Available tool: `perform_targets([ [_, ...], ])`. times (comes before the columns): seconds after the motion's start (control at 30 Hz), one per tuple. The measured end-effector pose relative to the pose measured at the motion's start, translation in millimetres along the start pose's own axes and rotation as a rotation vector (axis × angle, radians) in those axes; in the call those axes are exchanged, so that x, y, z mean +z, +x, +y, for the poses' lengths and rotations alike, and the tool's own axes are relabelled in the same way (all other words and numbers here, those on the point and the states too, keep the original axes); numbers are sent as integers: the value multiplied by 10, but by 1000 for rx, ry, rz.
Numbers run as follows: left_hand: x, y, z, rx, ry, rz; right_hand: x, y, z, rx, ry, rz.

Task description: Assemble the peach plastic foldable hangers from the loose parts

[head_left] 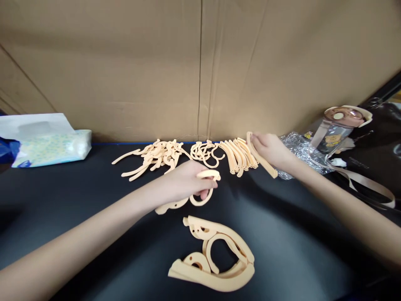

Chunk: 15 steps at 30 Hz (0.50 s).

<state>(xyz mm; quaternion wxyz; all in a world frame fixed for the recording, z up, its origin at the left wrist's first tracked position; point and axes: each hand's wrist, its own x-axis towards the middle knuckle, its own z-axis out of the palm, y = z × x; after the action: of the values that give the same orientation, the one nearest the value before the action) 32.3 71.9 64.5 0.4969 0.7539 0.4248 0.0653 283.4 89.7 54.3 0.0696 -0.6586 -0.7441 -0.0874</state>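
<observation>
My left hand [192, 182] is closed on a cream plastic hanger hook [202, 201], held over the middle of the black table. Just below that hand a cream hanger arm [172, 205] sticks out; whether it is joined to the hook is hidden. My right hand [269, 148] pinches the upper end of a long, slightly curved cream strip [265, 162], beside a row of similar strips [236, 154]. Closer to me lies a folded cream hanger [225, 281], its arms bent around its hook.
A heap of cream hanger arms [161, 154] lies at the back left, with several loose hooks [205, 152] beside it. A tissue pack [53, 146] sits far left. On the right are crumpled clear plastic [296, 150] and a strapped bottle [338, 129]. A cardboard wall [156, 75] closes off the back.
</observation>
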Motion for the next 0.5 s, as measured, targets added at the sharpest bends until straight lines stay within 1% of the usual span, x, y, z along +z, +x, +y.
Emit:
perform_targets([
  [0.07,-30,10,14,-55,-22,78,19,137,141,84,-62,26],
  [0.1,-38,15,23,-68,-35,94,51,194,183,112,-95,31],
  [0.2,-28,14,37,-21,-50,73,198,332,222,138,-186,15],
  [0.27,-8,0,34,21,-27,66,292,398,211,118,-236,-8],
  [0.33,3,-17,29,33,2,72,354,443,194,80,-269,-34],
  [0.5,-15,-25,22,79,2,78,396,475,167,-38,-281,-77],
])
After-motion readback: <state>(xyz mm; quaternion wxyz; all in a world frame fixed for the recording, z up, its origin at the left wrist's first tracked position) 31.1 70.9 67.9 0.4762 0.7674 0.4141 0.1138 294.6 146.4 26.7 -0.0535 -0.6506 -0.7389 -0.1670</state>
